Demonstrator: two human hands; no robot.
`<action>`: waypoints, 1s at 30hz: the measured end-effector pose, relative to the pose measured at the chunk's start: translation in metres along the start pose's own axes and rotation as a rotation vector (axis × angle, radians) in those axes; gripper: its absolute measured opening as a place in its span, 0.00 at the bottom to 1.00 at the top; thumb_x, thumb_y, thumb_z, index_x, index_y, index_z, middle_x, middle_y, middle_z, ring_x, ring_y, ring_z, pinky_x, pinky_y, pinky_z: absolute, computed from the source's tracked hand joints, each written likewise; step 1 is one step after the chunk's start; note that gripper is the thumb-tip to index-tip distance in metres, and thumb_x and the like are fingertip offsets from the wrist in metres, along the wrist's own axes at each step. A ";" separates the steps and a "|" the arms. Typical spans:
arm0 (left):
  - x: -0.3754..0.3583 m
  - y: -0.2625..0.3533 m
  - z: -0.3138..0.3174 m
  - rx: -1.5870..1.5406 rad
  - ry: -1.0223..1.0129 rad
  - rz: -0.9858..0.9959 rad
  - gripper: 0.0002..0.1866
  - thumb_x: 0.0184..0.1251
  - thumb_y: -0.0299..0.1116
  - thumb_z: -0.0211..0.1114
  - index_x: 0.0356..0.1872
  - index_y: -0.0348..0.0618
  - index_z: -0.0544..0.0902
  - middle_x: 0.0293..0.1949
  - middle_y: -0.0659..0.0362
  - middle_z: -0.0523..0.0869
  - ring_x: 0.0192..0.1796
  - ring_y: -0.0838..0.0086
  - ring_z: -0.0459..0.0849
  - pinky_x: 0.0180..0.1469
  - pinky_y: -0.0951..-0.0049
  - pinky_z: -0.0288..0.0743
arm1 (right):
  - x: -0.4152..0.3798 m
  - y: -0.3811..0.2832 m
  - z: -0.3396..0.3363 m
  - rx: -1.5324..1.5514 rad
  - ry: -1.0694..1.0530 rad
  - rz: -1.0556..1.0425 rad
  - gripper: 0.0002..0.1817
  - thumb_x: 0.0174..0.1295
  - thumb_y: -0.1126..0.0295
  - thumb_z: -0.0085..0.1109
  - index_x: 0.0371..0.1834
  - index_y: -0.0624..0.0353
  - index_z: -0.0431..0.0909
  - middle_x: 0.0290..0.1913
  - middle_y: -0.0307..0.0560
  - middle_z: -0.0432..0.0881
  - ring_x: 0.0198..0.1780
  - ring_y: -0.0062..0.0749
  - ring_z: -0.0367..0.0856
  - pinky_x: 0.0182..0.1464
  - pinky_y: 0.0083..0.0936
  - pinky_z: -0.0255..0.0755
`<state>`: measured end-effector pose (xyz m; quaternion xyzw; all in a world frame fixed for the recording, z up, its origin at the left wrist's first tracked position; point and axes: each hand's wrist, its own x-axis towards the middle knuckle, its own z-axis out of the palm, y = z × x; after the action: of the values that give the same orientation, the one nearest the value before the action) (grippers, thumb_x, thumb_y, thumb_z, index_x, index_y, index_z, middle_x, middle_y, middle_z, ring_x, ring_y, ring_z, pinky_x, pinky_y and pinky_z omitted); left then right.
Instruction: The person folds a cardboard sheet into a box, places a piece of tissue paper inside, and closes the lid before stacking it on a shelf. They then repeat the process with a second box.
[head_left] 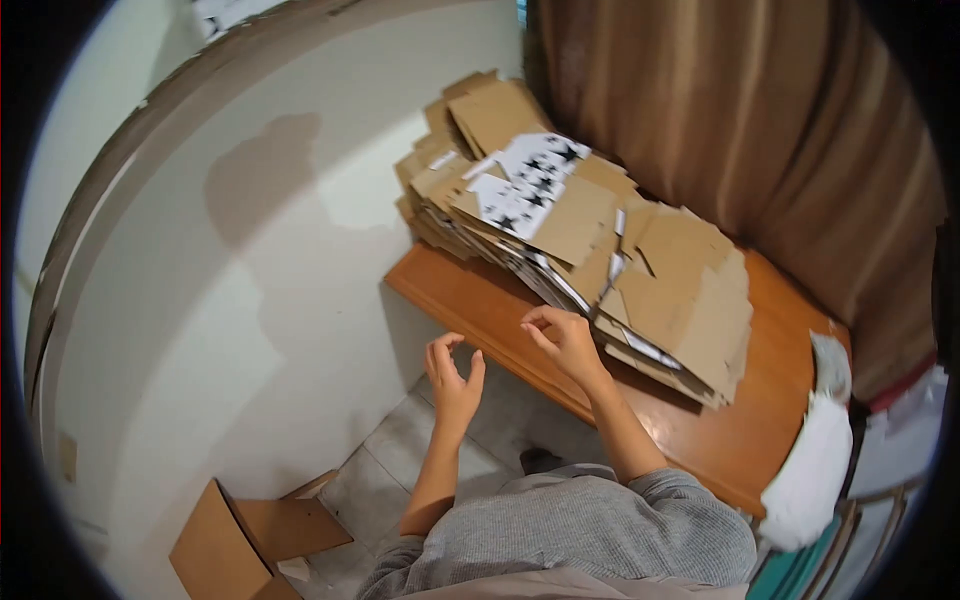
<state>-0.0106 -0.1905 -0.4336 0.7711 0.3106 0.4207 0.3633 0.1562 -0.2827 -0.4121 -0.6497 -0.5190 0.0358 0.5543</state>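
Observation:
My left hand point(454, 382) is raised in front of me with nothing in it, its fingers curved and the thumb apart from them. My right hand point(566, 346) is held a short way to the right, loosely curled and empty, just over the near edge of the wooden table point(450, 297). Behind the hands, a large pile of flattened cardboard boxes point(680, 280) lies on the tabletop. On the pile, a white sheet with black stars point(535, 180) shows face up. Neither hand appears to touch the cardboard.
An open brown cardboard box point(222, 545) stands on the tiled floor at lower left. A white wall point(340, 290) runs along the left. Brown curtains point(730, 100) hang behind the table. White cloth point(812, 470) lies over the table's right end.

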 end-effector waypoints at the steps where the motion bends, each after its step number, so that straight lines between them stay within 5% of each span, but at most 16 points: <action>1: -0.013 -0.003 0.006 -0.028 -0.071 -0.050 0.17 0.58 0.29 0.63 0.48 0.42 0.72 0.47 0.54 0.73 0.53 0.60 0.69 0.55 0.61 0.64 | -0.020 0.004 -0.008 -0.038 -0.014 0.101 0.06 0.59 0.73 0.62 0.36 0.62 0.81 0.33 0.46 0.84 0.32 0.30 0.82 0.37 0.22 0.75; 8: -0.066 -0.008 0.060 -0.081 -0.380 -0.095 0.13 0.59 0.27 0.63 0.44 0.42 0.75 0.43 0.54 0.76 0.49 0.63 0.73 0.50 0.64 0.68 | -0.112 0.008 -0.074 -0.221 0.172 0.328 0.06 0.58 0.72 0.62 0.35 0.62 0.80 0.32 0.49 0.84 0.33 0.35 0.84 0.38 0.25 0.76; 11: -0.064 0.003 0.093 -0.198 -0.461 0.077 0.09 0.58 0.25 0.63 0.39 0.39 0.76 0.36 0.55 0.77 0.39 0.65 0.77 0.45 0.67 0.71 | -0.132 0.014 -0.098 -0.241 0.303 0.385 0.05 0.58 0.73 0.62 0.35 0.62 0.80 0.31 0.48 0.84 0.34 0.32 0.85 0.37 0.24 0.76; 17: -0.031 0.006 0.178 -0.211 -0.632 0.114 0.09 0.59 0.25 0.63 0.39 0.38 0.75 0.35 0.54 0.77 0.35 0.68 0.77 0.40 0.70 0.74 | -0.154 0.046 -0.143 -0.318 0.390 0.511 0.05 0.59 0.73 0.61 0.35 0.62 0.79 0.29 0.48 0.83 0.31 0.30 0.84 0.36 0.24 0.76; 23: 0.004 0.000 0.259 -0.294 -0.563 -0.001 0.10 0.60 0.24 0.62 0.41 0.37 0.74 0.33 0.54 0.76 0.34 0.69 0.77 0.38 0.71 0.74 | -0.145 0.091 -0.171 -0.375 0.475 0.499 0.06 0.57 0.72 0.61 0.36 0.62 0.79 0.31 0.51 0.82 0.35 0.37 0.83 0.41 0.28 0.76; 26: 0.012 -0.007 0.295 -0.197 -0.504 0.191 0.12 0.57 0.22 0.62 0.43 0.37 0.75 0.33 0.55 0.76 0.33 0.71 0.76 0.39 0.74 0.73 | -0.132 0.121 -0.184 -0.391 0.457 0.489 0.15 0.55 0.71 0.62 0.45 0.61 0.76 0.40 0.56 0.79 0.43 0.43 0.80 0.46 0.33 0.74; 27: 0.014 -0.014 0.305 -0.101 -0.481 0.257 0.17 0.57 0.27 0.64 0.48 0.39 0.74 0.42 0.52 0.75 0.44 0.64 0.76 0.49 0.64 0.71 | -0.129 0.132 -0.183 -0.428 0.436 0.532 0.19 0.55 0.69 0.63 0.49 0.62 0.72 0.42 0.59 0.78 0.44 0.47 0.79 0.48 0.35 0.73; 30: 0.019 0.004 0.311 0.293 -0.457 0.139 0.21 0.57 0.36 0.66 0.51 0.41 0.73 0.50 0.49 0.72 0.56 0.53 0.68 0.60 0.52 0.61 | -0.123 0.162 -0.184 -0.533 0.344 0.595 0.29 0.54 0.66 0.64 0.58 0.65 0.64 0.46 0.67 0.74 0.48 0.58 0.75 0.52 0.41 0.71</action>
<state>0.2704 -0.2706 -0.5410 0.9098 0.2245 0.2101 0.2788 0.3170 -0.4714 -0.5289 -0.8879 -0.2003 -0.0503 0.4110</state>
